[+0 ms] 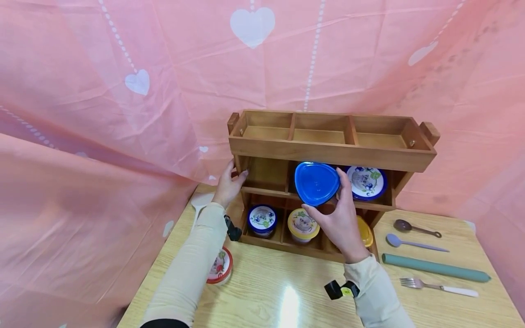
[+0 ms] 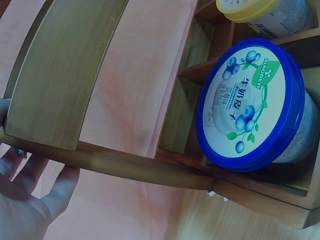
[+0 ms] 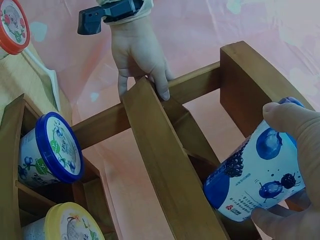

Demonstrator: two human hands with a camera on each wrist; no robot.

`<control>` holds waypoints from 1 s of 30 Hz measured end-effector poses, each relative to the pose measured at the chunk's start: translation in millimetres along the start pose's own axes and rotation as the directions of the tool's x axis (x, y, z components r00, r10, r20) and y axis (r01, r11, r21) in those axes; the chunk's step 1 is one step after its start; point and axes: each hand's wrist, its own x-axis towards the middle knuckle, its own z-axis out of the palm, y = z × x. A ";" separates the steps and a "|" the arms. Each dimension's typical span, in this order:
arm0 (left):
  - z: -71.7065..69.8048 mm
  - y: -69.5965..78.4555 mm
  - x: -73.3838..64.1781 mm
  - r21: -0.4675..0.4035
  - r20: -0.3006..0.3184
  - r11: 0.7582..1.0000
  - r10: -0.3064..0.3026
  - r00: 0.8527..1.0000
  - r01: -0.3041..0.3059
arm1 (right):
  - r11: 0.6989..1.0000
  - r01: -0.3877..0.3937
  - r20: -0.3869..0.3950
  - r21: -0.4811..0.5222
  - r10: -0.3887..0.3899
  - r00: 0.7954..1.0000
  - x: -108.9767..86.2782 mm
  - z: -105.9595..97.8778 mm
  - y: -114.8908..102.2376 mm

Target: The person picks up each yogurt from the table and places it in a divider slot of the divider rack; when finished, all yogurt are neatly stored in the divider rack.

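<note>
My right hand grips a blue cup between thumb and fingers, in front of the middle tier of a wooden shelf. Blueberries and a blackberry are printed on the cup's white side, seen in the right wrist view. At the shelf's left side, my left hand holds the upright, thumb in front and fingers behind. To the right of the held cup, a blue-lidded tub sits in the middle tier. The bottom tier has another blue-lidded tub, a yellow-lidded tub and a yellow container partly behind my right hand.
A red-lidded tub stands on the table, partly behind my left sleeve. A white utensil lies at the left. On the right lie a brown spoon, a purple spoon, a green rod and a fork. Pink cloth hangs behind.
</note>
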 end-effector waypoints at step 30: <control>1.5 -0.1 0.2 -0.018 -0.005 1.000 0.016 1.000 -0.016 | 0.999 -0.004 -0.017 0.051 0.005 1.000 26.0 20.3 25.6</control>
